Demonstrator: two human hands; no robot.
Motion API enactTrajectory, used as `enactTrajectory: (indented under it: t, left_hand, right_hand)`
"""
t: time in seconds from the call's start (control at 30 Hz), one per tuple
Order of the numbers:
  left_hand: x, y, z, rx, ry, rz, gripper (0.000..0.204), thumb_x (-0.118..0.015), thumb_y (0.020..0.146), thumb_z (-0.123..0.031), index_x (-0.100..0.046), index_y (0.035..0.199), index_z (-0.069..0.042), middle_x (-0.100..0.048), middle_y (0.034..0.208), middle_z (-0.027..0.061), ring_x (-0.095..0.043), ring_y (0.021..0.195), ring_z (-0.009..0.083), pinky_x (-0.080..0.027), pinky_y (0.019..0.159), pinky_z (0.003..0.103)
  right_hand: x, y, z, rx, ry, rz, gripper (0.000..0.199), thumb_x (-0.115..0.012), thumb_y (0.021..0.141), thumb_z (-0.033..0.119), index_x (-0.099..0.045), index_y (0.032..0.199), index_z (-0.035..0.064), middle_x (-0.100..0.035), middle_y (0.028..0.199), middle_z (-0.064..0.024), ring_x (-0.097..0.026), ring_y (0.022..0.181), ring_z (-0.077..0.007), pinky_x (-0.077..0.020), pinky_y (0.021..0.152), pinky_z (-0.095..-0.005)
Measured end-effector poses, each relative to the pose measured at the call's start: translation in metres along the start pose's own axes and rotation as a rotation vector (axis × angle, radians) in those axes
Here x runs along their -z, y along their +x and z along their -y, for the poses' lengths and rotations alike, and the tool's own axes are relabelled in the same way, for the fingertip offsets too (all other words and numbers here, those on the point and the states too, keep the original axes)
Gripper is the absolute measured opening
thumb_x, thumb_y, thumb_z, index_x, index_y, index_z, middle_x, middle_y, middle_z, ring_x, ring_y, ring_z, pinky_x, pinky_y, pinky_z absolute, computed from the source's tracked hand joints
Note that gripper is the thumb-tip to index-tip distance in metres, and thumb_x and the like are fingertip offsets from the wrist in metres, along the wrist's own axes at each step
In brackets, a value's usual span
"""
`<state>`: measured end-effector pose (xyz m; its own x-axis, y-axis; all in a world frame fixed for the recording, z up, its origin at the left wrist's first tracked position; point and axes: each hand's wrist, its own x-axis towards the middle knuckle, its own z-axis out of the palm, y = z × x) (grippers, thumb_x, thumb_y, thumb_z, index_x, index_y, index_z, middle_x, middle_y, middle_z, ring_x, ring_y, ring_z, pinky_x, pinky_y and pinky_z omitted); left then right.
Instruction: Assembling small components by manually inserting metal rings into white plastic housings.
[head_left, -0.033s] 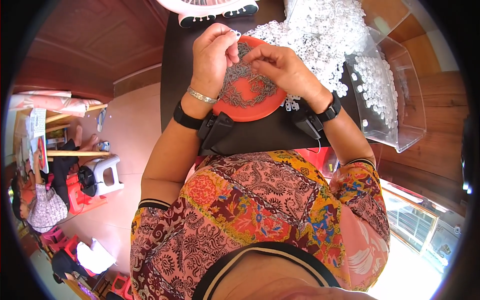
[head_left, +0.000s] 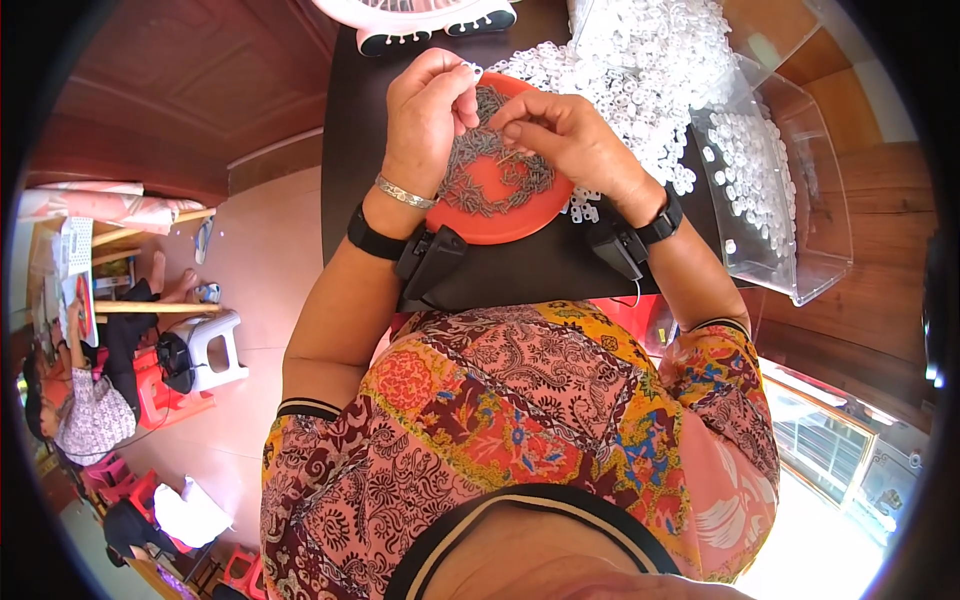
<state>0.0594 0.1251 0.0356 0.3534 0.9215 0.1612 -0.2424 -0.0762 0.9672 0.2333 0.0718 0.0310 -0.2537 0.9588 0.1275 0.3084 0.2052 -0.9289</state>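
Observation:
My left hand (head_left: 425, 118) is raised over the left rim of a round orange-red plate (head_left: 490, 232). Its thumb and finger pinch a small white plastic piece (head_left: 474, 71) with dark holes. Heaped on the plate are many small grey pins, which look like screws or nails (head_left: 475, 165). My right hand (head_left: 568, 140) hovers over the plate's right side, its thumb and forefinger pressed together just above the grey pins. Whatever lies between those fingertips is too small to make out. The two hands are apart.
Beyond my right hand spreads a large heap of white plastic pieces (head_left: 650, 70). A clear plastic bin (head_left: 800, 270) with more pieces stands at the right of the dark table (head_left: 350, 150). A white-and-pink object (head_left: 430, 15) sits at the far edge. Stools (head_left: 215, 350) and people occupy the left.

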Motion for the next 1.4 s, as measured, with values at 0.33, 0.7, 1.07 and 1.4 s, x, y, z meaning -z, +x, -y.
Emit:
enactTrajectory:
  t: [0.33,0.7,1.07,1.4]
  left_hand:
    - [-0.005,-0.002,0.000,0.045,0.044,0.053,0.017,-0.050,0.088,-0.017,-0.056,0.081,-0.003,-0.054,0.067,0.0012,-0.051,0.055,0.0091,-0.038,0.051,0.020]
    - [-0.011,-0.005,0.000,0.104,0.060,0.152,0.017,-0.049,0.089,-0.016,-0.054,0.079,-0.004,-0.053,0.065,0.0007,-0.050,0.055,0.0084,-0.037,0.051,0.019]
    - [-0.015,-0.007,0.007,-0.061,0.234,0.268,0.011,-0.059,0.083,-0.010,-0.056,0.079,-0.001,-0.055,0.070,-0.0008,-0.047,0.061,0.0057,-0.037,0.055,0.021]
    - [-0.020,-0.010,0.005,-0.114,0.378,0.351,0.010,-0.053,0.086,-0.008,-0.058,0.080,-0.001,-0.055,0.075,0.0012,-0.049,0.064,0.0072,-0.040,0.059,0.021]
  right_hand:
    - [0.011,-0.004,0.001,-0.152,0.322,-0.033,0.016,-0.061,0.090,0.019,-0.065,0.088,0.0034,-0.065,0.077,-0.0008,-0.057,0.066,-0.0055,-0.0472,0.063,-0.0194]
    - [0.015,-0.005,-0.006,-0.092,0.092,-0.123,0.031,-0.057,0.093,0.029,-0.061,0.077,0.0024,-0.046,0.061,0.0066,-0.039,0.059,-0.0027,-0.0359,0.052,-0.0215]
    - [0.014,-0.004,-0.008,-0.136,0.103,-0.184,0.032,-0.054,0.095,0.030,-0.056,0.074,0.0048,-0.045,0.060,0.0048,-0.039,0.057,-0.0039,-0.0347,0.051,-0.0219]
    - [0.011,-0.007,-0.008,-0.076,0.044,-0.141,0.028,-0.052,0.094,0.026,-0.061,0.085,0.0002,-0.055,0.066,0.0011,-0.047,0.064,-0.0065,-0.0426,0.059,-0.0245]
